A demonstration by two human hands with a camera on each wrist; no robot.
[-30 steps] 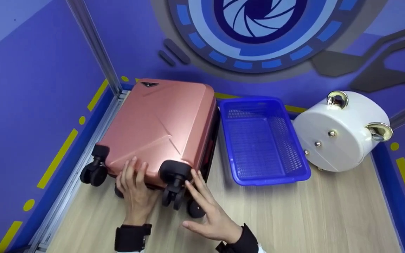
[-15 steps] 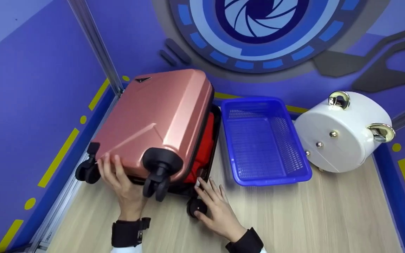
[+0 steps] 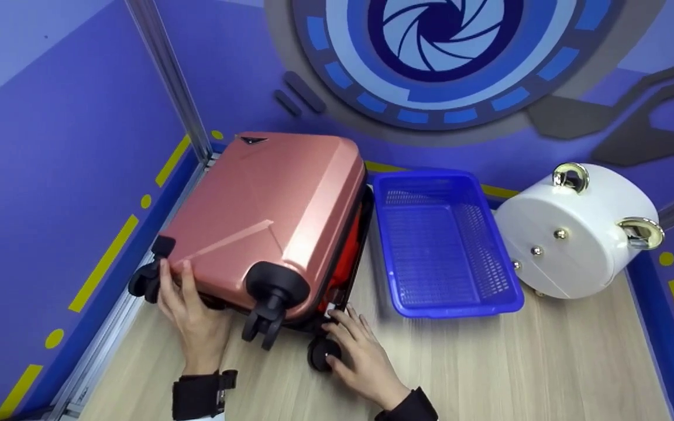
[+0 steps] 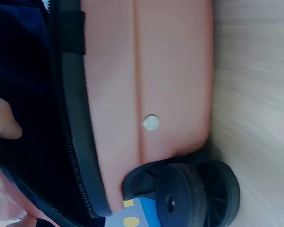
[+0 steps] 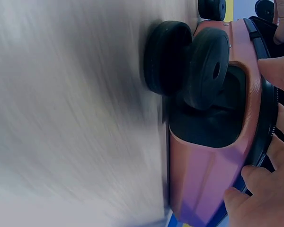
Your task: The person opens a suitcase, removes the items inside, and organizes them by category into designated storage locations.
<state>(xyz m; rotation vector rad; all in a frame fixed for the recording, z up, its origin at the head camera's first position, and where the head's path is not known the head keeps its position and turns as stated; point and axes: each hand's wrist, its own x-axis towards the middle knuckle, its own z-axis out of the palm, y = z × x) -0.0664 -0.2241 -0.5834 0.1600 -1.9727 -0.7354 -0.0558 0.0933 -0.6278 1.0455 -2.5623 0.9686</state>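
In the head view a pink suitcase [image 3: 272, 199] lies flat on its side, its lid raised a little along the right side. Red material [image 3: 346, 257] shows inside through that gap. My left hand [image 3: 191, 321] grips the lid's near edge beside the left wheel [image 3: 145, 282], fingers on top. The thumb [image 4: 4, 120] reaches under it against the dark lining in the left wrist view. At the near right corner, by a black wheel [image 3: 322, 352], my right hand [image 3: 366, 356] holds the bottom shell's zippered rim [image 5: 264, 127], with fingers on both sides of it.
A blue plastic basket [image 3: 451, 313] stands close to the suitcase's right. Farther right a white round container [image 3: 559, 251] with gold handles lies tipped on its side. Blue-purple walls [image 3: 68, 193] enclose the wooden surface [image 3: 460, 374] at the left, back and right.
The lid rose from nearly closed, then sank partway, leaving a narrower gap. My left hand slid left along the lid's edge, and my right hand moved down to the bottom shell's rim.
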